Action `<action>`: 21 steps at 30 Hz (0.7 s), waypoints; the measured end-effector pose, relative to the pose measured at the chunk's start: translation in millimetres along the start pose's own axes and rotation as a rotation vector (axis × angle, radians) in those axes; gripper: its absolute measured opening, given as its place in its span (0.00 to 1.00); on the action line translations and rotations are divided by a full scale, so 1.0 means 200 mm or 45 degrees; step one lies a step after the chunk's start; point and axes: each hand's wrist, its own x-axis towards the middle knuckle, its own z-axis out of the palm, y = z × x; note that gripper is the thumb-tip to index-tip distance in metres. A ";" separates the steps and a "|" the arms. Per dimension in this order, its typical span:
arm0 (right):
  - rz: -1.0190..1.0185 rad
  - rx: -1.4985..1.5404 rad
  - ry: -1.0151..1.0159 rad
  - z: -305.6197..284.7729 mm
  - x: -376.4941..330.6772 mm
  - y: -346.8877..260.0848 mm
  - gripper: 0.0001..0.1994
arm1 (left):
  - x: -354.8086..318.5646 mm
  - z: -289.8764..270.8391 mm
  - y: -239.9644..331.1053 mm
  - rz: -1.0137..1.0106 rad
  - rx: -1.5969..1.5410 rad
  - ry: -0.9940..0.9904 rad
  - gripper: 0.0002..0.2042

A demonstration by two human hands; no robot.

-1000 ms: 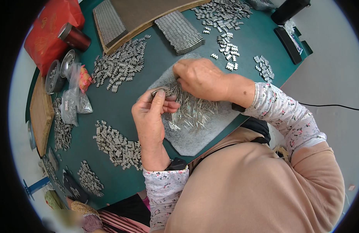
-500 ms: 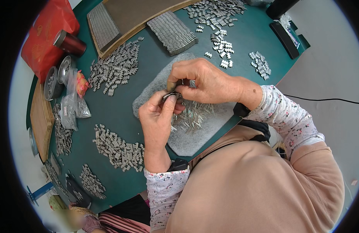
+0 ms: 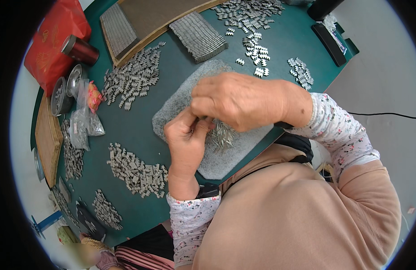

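Note:
My left hand (image 3: 186, 141) is closed, its thumb and fingertips pinched together over a grey felt pad (image 3: 217, 166). Across its fingertips bends my right hand (image 3: 237, 101), also closed, with its knuckles up. The two hands meet, and whatever sits between the fingers is hidden. Beneath the right hand lies a heap of thin shiny metal pins (image 3: 223, 136) on the pad. Just past the pad stands a block of small metal link pieces (image 3: 199, 37) in tight rows.
Piles of loose metal links (image 3: 138, 173) lie left of my arm, with more links (image 3: 133, 78) farther back. A wooden-edged tray (image 3: 160, 29) is at the far side. A dark red tumbler (image 3: 80, 49), red bag (image 3: 57, 42) and plastic bags (image 3: 79, 128) stand left. Another person's sleeve (image 3: 106, 261) shows lower left.
My right hand has rolled over, knuckles up, covering the fingertips and more of the pins. A small dark metal piece seen between the fingers earlier is now hidden.

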 end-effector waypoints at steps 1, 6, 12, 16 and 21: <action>0.001 -0.002 -0.001 -0.01 -0.01 -0.02 0.09 | 0.00 0.01 0.00 0.001 -0.002 0.000 0.02; 0.036 -0.123 -0.055 -0.01 -0.12 -0.11 0.10 | -0.03 0.05 -0.03 0.325 0.262 -0.127 0.04; 0.196 -0.205 0.075 0.01 -0.17 -0.15 0.10 | -0.04 0.08 0.01 0.222 0.154 -0.184 0.03; 0.351 -0.103 0.343 0.07 -0.18 -0.10 0.11 | -0.03 0.06 0.02 -0.048 -0.069 -0.071 0.03; 0.264 -0.232 0.405 0.10 -0.18 -0.09 0.11 | -0.03 0.02 0.04 -0.274 -0.382 -0.065 0.05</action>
